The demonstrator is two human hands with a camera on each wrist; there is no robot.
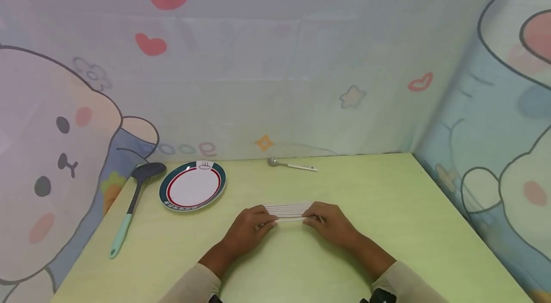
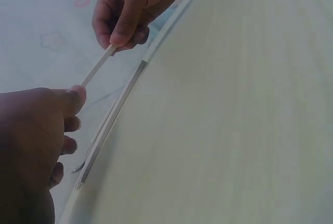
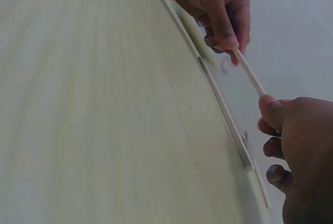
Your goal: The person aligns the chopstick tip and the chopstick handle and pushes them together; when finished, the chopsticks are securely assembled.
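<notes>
A thin white stick [image 1: 290, 220] is held level between both hands, a little above the table. My left hand [image 1: 249, 229] pinches its left end between thumb and fingers. The other end is pinched by my right hand [image 1: 333, 224]. Just behind lies a flat row of several slim white sticks [image 1: 287, 209], side by side; the fingers hide both ends of the row in the head view. Both wrist views show the held stick [image 2: 99, 67] apart from the row [image 3: 226, 114], which appears edge-on on the tabletop.
A small spoon [image 1: 297, 166] with a white handle lies near the back edge. At the left are a white plate [image 1: 193, 187] with a dark green rim and a black ladle [image 1: 137, 193] with a mint handle. A printed cloth [image 1: 275, 54] hangs behind the pale table [image 1: 387, 207].
</notes>
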